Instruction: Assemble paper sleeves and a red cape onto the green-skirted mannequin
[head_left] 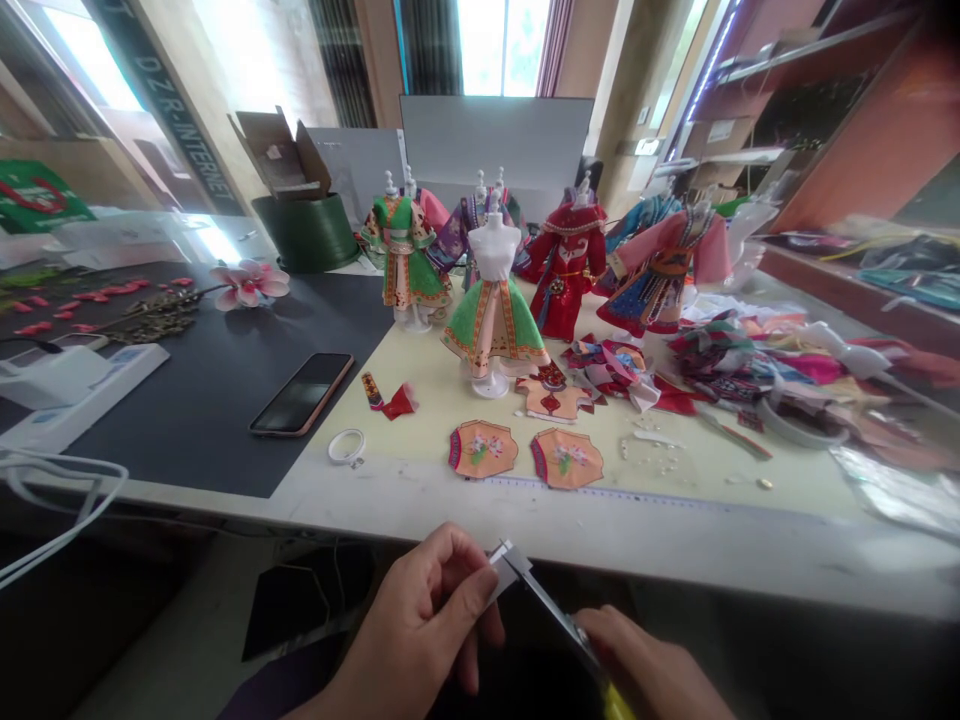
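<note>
Two hands are held just off the near edge of the counter. A small pale strip is pinched between the thumb and fingers of the left hand, while a pair of yellow-handled scissors is gripped by the right hand, its fingers curled around the handle, which is partly cut off by the frame. The blades are brought up against the strip, but whether they are spread or closed cannot be told. Clean work would be favoured by keeping the strip taut, the blades square to it and the pinch close to the cutting line. Farther along the counter, a ruler lies by the near edge, two embroidered peach panels are laid just beyond it, and small dressed mannequins are stood behind them, among scattered scraps of patterned fabric.
</note>
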